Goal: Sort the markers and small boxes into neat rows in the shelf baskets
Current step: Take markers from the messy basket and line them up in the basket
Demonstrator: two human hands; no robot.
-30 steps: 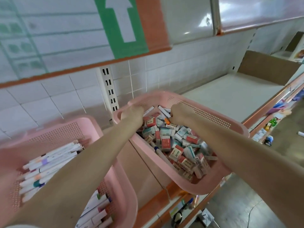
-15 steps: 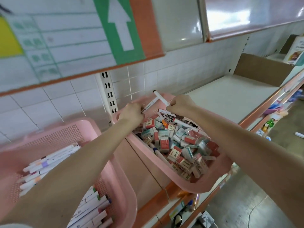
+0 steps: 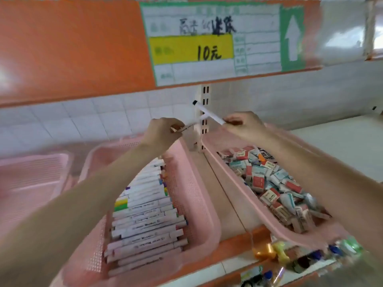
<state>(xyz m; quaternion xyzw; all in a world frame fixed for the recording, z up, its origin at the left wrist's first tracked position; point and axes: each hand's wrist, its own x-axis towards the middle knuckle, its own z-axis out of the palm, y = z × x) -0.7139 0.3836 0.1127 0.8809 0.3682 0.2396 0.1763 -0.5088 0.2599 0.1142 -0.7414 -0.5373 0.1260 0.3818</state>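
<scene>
Two pink baskets stand on the shelf. The middle basket [image 3: 196, 195] holds a neat row of white markers [image 3: 145, 220]. The right basket [image 3: 234, 183] holds a loose heap of small boxes [image 3: 275, 183] and a marker or two. My left hand [image 3: 163, 133] pinches a white marker [image 3: 189, 127] above the far end of the middle basket. My right hand [image 3: 244, 126] pinches another white marker with a black cap [image 3: 207, 111], raised above the right basket's far rim. The two markers cross in front of the shelf upright.
A third pink basket [image 3: 31, 179] lies at the far left. An orange shelf edge with a price label [image 3: 207, 42] hangs overhead. A slotted white upright [image 3: 204, 121] stands between the baskets. Bare shelf [image 3: 342, 141] extends right. Small goods [image 3: 290, 255] sit on the shelf below.
Both hands have lifted out of the right basket, each with a white marker, and moved left toward the marker basket. My view has swung left and up.
</scene>
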